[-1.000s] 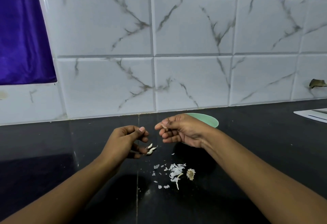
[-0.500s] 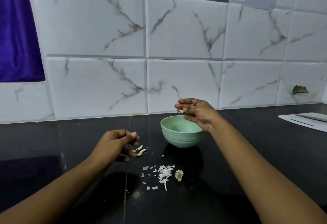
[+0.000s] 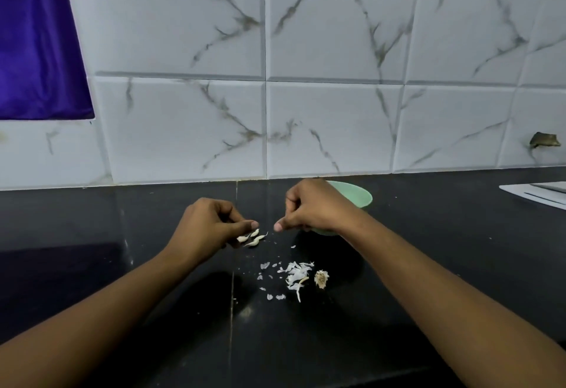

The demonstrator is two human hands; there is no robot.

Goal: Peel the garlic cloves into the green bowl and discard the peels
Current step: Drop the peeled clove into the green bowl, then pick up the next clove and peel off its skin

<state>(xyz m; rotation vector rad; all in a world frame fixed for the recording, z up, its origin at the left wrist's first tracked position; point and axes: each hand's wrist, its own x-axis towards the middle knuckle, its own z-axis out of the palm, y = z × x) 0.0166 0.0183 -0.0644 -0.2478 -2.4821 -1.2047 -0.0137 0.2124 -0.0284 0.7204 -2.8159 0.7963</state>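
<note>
Three small unpeeled garlic cloves [image 3: 252, 237] lie together on the black counter [image 3: 428, 265]. My left hand [image 3: 211, 225] rests just left of them with its fingers curled and its thumb tip over the cloves; I see nothing in its grip. My right hand [image 3: 312, 207] hovers right of the cloves, fingers curled and thumb pointing down-left, holding nothing that shows. Behind it stands the green bowl [image 3: 361, 196], mostly hidden by the hand; its inside cannot be seen. A small heap of white peels [image 3: 295, 276] lies nearer to me, with the dried garlic root [image 3: 321, 279] beside it.
A marble-patterned tiled wall [image 3: 330, 127] rises at the back of the counter. A purple cloth [image 3: 33, 50] hangs at the upper left. A white board with a knife [image 3: 542, 193] lies at the far right. A hole in the tile [image 3: 543, 141] shows at the right.
My right hand left the spot over the bowl and came down-left toward the cloves. The clove it pinched earlier is no longer seen. The left hand stayed by the cloves.
</note>
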